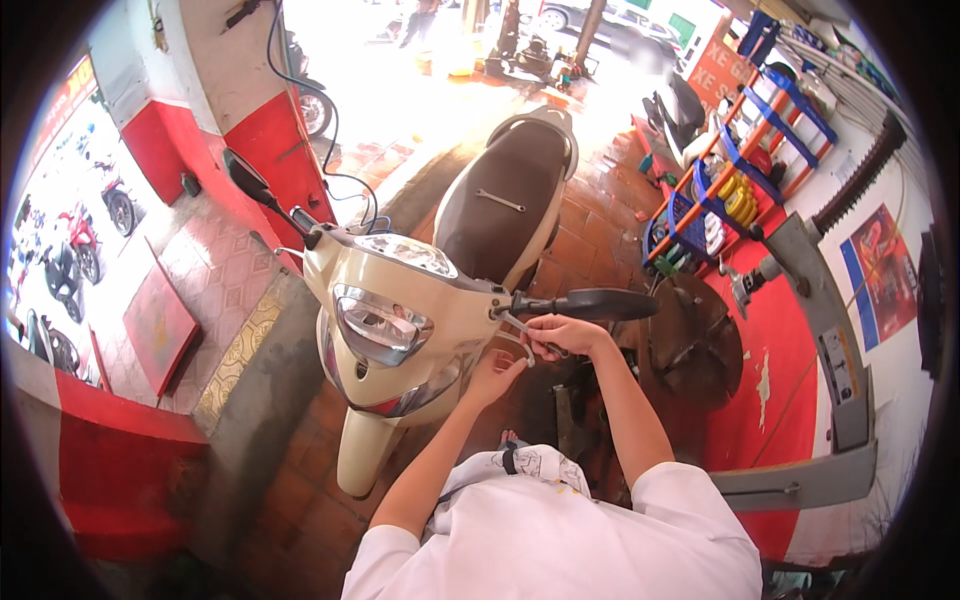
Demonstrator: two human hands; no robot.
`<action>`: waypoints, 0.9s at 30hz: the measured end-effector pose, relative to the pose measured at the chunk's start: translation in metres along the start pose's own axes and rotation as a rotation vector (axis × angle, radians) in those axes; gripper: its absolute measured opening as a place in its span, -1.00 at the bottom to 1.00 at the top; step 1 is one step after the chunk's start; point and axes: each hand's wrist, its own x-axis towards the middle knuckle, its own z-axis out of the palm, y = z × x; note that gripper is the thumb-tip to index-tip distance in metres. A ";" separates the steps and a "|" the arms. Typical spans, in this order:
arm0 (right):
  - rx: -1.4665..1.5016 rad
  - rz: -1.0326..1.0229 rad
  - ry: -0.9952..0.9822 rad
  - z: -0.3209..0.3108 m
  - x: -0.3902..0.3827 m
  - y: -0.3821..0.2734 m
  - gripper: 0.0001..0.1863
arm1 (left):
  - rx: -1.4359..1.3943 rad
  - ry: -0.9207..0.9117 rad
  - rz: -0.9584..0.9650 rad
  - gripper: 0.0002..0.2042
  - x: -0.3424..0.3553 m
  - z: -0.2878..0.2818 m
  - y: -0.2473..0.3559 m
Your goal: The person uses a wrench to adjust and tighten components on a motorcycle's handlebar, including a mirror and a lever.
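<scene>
A beige scooter [400, 270] stands in front of me, its headlight and front mudguard towards me. At the handlebar end on the right, my right hand [562, 337] is closed on a slim metal wrench [517, 324], whose far end meets the lever mount below the mirror [605, 304]. Just below it, my left hand [492, 378] has its fingers closed about the silver brake lever [526, 350], near its tip. Its fingertips are partly hidden. A second wrench [500, 200] lies across the brown seat [500, 165].
A rack with blue trays [690, 235] stands along the right wall, beside a grey metal arm [840, 370]. On the left rise a red and white pillar [275, 150] and a low red wall [120, 480]. A blue hose [335, 130] hangs behind the scooter. Parked motorbikes stand outside.
</scene>
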 end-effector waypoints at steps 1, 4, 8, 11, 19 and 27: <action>0.088 0.060 -0.052 -0.001 0.004 -0.004 -0.71 | -0.137 0.027 -0.027 -0.64 0.016 0.006 -0.012; 0.347 0.129 0.012 -0.008 -0.001 0.021 -0.63 | -0.389 -0.026 -0.050 -0.67 0.024 0.031 0.034; 0.167 0.106 0.128 0.004 -0.005 0.018 -0.56 | -0.848 0.021 -0.138 -0.74 0.039 0.054 0.041; 0.153 0.082 0.140 0.010 0.005 0.023 -0.56 | -1.039 -0.043 -0.091 -0.76 0.066 0.059 0.016; 0.176 0.150 0.162 0.003 0.003 0.024 -0.52 | -0.990 0.068 -0.092 -0.66 0.054 0.072 0.030; 0.708 -0.047 0.392 0.077 0.018 0.054 -0.55 | -1.057 0.118 -0.092 -0.65 0.054 0.086 0.014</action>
